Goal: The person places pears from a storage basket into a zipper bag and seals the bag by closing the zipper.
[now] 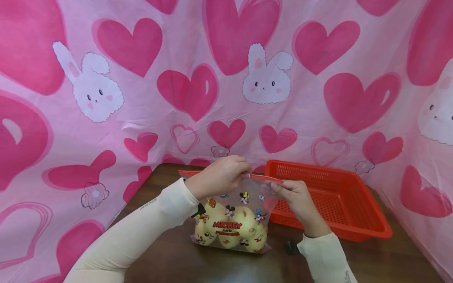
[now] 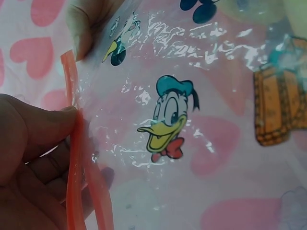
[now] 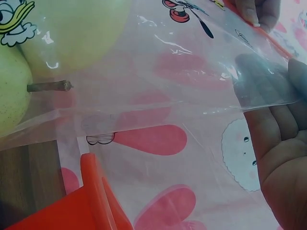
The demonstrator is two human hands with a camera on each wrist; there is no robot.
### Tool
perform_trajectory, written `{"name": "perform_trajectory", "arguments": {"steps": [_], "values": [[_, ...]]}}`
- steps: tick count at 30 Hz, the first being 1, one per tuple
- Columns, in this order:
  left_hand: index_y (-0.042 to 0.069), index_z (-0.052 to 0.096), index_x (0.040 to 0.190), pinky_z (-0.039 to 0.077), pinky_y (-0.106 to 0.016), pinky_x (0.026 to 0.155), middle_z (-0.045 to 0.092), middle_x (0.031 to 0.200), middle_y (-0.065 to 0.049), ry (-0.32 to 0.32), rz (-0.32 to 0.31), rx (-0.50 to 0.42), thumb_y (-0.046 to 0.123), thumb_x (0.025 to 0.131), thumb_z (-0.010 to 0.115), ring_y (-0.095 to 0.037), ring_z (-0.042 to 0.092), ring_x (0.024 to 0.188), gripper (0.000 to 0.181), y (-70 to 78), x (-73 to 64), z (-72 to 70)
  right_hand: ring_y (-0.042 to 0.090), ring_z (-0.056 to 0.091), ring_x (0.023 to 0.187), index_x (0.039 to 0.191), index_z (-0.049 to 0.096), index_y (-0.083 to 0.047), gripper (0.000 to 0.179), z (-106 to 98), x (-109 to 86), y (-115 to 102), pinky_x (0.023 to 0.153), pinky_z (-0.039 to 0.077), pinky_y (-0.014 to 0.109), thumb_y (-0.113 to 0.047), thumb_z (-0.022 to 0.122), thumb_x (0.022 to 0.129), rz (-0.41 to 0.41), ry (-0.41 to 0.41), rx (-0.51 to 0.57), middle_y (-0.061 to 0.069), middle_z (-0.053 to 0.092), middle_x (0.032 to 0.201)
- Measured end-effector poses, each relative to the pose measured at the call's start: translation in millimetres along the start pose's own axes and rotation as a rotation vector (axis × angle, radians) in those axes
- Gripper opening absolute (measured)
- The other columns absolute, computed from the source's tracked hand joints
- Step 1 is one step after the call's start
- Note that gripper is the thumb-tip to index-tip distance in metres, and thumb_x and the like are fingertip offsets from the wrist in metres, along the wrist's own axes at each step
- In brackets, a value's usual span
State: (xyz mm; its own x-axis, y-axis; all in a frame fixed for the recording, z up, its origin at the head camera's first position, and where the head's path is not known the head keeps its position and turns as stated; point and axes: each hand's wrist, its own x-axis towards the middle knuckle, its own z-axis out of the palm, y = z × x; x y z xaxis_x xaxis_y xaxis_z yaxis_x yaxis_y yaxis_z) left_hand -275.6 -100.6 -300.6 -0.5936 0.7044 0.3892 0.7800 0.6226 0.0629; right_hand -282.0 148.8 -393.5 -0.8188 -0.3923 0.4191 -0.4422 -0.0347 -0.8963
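Note:
A clear zip bag (image 1: 228, 214) with cartoon prints and a red zip strip (image 1: 265, 179) stands upright on the table. Inside it are several pale yellow-green pears (image 1: 244, 216); one pear's stem (image 3: 50, 86) shows in the right wrist view. My left hand (image 1: 223, 175) pinches the strip near mid-length. Below its thumb, in the left wrist view, the strip parts into two separate red bands (image 2: 98, 194). At the bag's upper right corner, my right hand (image 1: 299, 196) grips the strip's end, thumb in front and fingers behind the film.
A red plastic basket (image 1: 368, 232) with slotted walls stands behind and right of the bag on the brown wooden table (image 1: 170, 259). A small black object (image 1: 291, 247) is by the right sleeve. Pink heart-and-rabbit cloth (image 1: 226, 90) hangs around the table.

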Motion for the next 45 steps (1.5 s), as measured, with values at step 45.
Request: {"name": "perform_trajectory", "arguments": {"steps": [45], "values": [[0.013, 0.071, 0.104, 0.051, -0.022, 0.078, 0.064, 0.096, 0.006, 0.036, -0.012, -0.015, 0.014, 0.093, 0.067, -0.008, 0.057, 0.088, 0.012, -15.3, -16.8, -1.7, 0.032, 0.066, 0.102, 0.118, 0.068, 0.003, 0.028, 0.1, 0.2, -0.7, 0.093, 0.05, 0.037, -0.015, 0.058, 0.099, 0.028, -0.007, 0.008, 0.016, 0.07, 0.107]]}}
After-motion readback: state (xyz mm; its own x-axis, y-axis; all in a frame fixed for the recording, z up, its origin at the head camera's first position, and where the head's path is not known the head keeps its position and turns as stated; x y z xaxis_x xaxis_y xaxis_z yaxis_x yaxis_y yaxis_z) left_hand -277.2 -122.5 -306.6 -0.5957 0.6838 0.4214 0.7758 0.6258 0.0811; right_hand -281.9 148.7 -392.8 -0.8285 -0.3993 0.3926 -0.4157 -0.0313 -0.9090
